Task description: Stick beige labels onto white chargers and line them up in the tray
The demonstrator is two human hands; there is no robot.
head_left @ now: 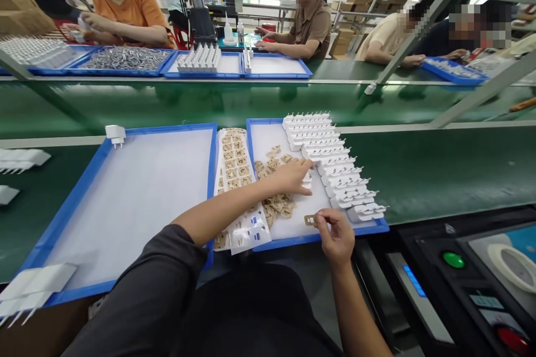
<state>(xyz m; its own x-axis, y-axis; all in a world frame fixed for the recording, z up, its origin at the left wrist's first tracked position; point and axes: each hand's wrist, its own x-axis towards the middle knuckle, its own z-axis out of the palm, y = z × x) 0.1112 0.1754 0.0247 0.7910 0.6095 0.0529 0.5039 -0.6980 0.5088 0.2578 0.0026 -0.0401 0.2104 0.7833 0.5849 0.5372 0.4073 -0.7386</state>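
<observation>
Dark sleeve (142,284) nearest; pinched tan piece (307,221) thin, with cut-outs.

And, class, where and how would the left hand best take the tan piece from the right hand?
Probably by the free left end of the tan piece, coming from the left with a light pinch: the right hand holds its other end. The piece looks thin and flat, and that free end juts out over the tray, clear of the fingers.

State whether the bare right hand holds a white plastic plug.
No, the bare right hand pinches a small flat tan piece with cut-outs.
</observation>
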